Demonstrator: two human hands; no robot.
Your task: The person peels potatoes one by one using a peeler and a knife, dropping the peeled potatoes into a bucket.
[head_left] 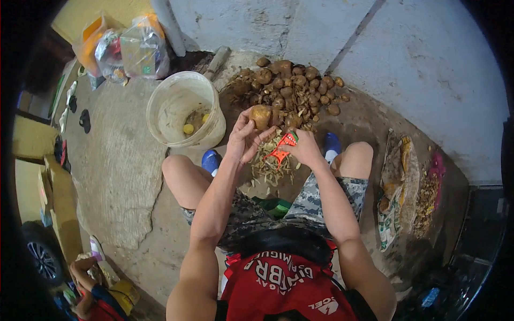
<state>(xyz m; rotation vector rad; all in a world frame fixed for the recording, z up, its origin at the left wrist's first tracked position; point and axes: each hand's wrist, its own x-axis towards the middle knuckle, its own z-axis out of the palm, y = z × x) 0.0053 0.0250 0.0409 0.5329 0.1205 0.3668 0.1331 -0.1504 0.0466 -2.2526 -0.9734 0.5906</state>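
The potato (pixel 261 116) is golden-brown and rounded, dull and earthy in patches, with paler yellowish areas on the side turned up to the view. It is slightly longer than wide. Its long axis seems to run roughly near to far, though both ends are blunt and I cannot tell one from the other. It sits in the left hand (pixel 243 138), above the floor (pixel 120 176), just to the near side of a pile of potatoes (pixel 289 91) heaped against the far wall (pixel 407 69).

The left hand is closed around the potato at its left and near sides — thumb and fingers gripping it. The right hand (pixel 306 147) is curled around a peeler (pixel 284 147), orange-red with a toothed-looking edge and a bit of green at its far right end. The peeler slants from near left to far right and lies just to the near right of the potato; the two look apart.

Below the hands, pale peelings (pixel 266 172) are scattered between the person's blue shoes (pixel 211 159). To the left stands a whitish bucket (pixel 163 107) with yellow pieces (pixel 188 129) at its bottom — to the right lies a crumpled sack (pixel 393 206).
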